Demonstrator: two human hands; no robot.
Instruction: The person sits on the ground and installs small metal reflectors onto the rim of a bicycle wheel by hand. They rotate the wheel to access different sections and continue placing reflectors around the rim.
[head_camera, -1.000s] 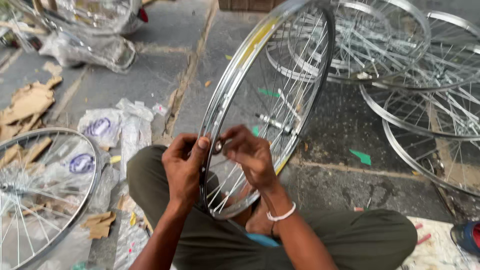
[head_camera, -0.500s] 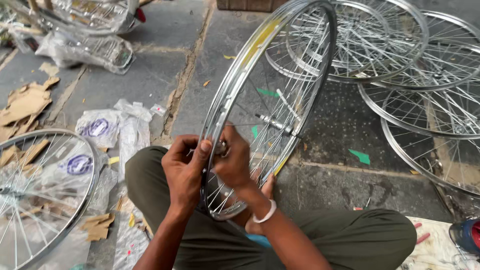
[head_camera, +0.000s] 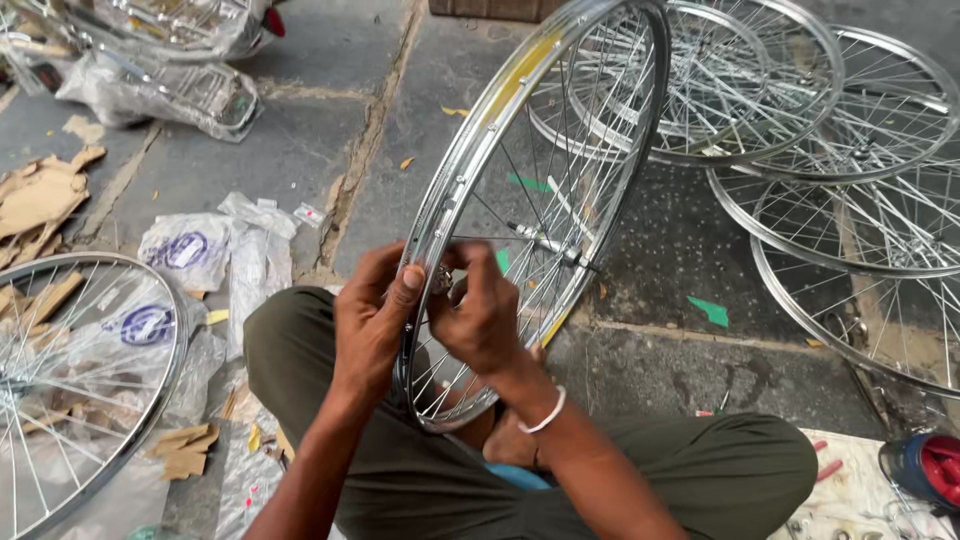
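A shiny spoked bicycle wheel (head_camera: 520, 130) stands upright between my knees, its hub axle (head_camera: 545, 243) near the middle. My left hand (head_camera: 370, 320) grips the near part of the rim, thumb pressed on its edge. My right hand (head_camera: 480, 315) reaches through the spokes from the other side, fingers pinched on a small spoke fitting at the rim right by my left thumb. A white bangle (head_camera: 545, 412) sits on my right wrist.
Several more finished wheels (head_camera: 850, 200) lie stacked on the stone floor at right. Another wheel (head_camera: 70, 380) lies at left over plastic bags (head_camera: 190, 250) and cardboard scraps (head_camera: 40, 200). A wrapped bundle of metal parts (head_camera: 160, 80) sits top left. A red-and-blue container (head_camera: 925, 470) is bottom right.
My right hand has slid left along the rim, closing up against my left thumb. The wheel has stayed upright, with only a slight turn.
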